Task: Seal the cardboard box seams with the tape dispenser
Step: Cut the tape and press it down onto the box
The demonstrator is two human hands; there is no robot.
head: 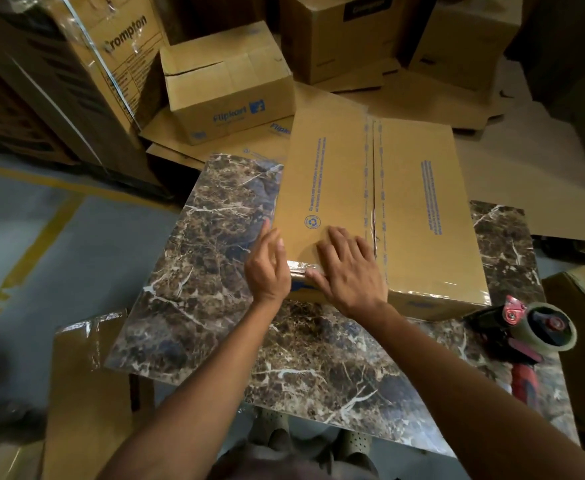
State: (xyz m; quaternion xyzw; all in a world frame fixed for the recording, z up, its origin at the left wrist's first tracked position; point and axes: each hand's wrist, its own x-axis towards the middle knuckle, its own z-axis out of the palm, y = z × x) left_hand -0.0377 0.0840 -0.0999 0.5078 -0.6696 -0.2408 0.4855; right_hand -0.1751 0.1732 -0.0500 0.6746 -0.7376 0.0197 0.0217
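Your right hand lies flat, palm down, fingers spread, on the top of the flat brown cardboard box with blue print. It presses the near-left part of the lid and grips nothing. Your thumb runs along the near edge, touching the strip of clear shiny tape that wraps over that edge.

Your left hand is just left of your right one, open, fingers straight and together, edge-on against the box's near-left corner. It holds nothing; its fingertips touch the box's left side.

The taped centre seam of the box starts just right of your right hand's fingers and runs away from you. The tape looks wrinkled near your fingertips.

The box sits on a dark brown marble-pattern tabletop, which spreads under both your hands and forearms.

The red and black tape dispenser with a roll of clear tape lies on the tabletop well right of your right hand, near the box's near-right corner, untouched. Whether it touches the box, can't tell.

Beyond your hands, a small closed brown carton with blue Flipkart print sits on flattened cardboard sheets. Far left of your left hand is a grey floor with a yellow line.
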